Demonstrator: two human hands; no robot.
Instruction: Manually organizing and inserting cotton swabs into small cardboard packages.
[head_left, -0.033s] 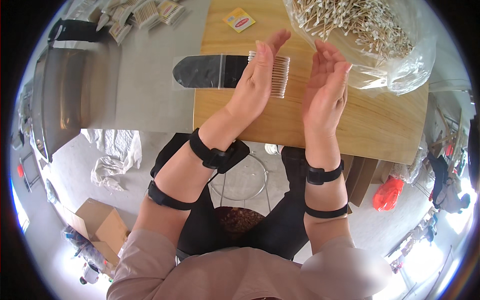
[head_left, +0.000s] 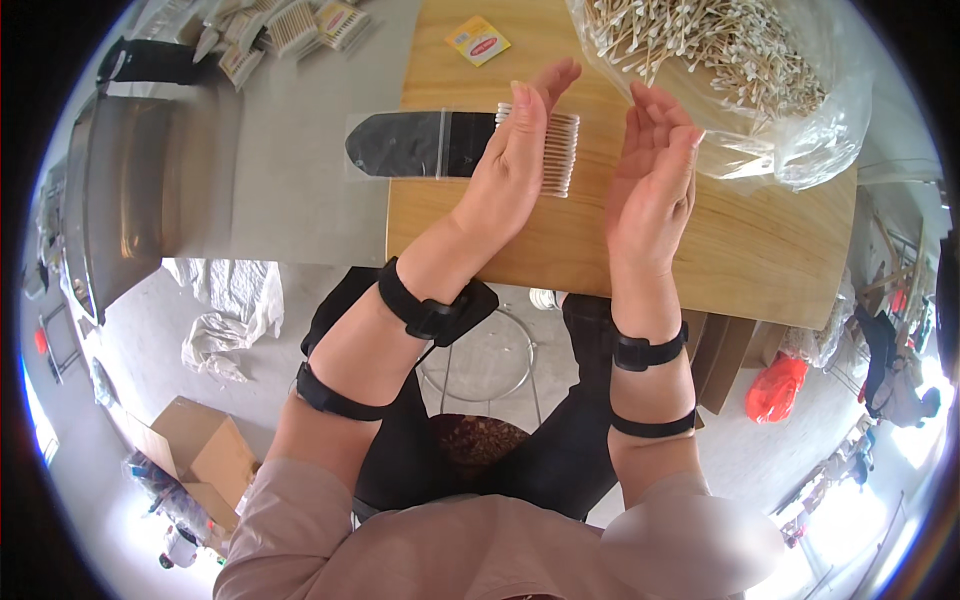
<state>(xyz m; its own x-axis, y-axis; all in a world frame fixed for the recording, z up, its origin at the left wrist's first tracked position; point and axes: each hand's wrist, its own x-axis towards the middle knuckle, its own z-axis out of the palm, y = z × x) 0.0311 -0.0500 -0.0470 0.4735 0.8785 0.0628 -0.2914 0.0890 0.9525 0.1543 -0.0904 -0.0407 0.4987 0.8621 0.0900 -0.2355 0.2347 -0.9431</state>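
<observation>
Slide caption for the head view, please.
Above a pale wooden tabletop, the left hand partly covers a row of white-tipped cotton swabs; the open right hand is near a clear plastic bag.

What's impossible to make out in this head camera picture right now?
Head view: part of the swab row, behind the left hand.
Head view: far side of the clear bag, cut off by the top edge.
Head view: what the pale blurred patch at lower right covers.

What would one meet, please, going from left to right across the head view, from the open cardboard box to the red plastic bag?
Open cardboard box, flat black piece, left hand, right hand, red plastic bag.
</observation>
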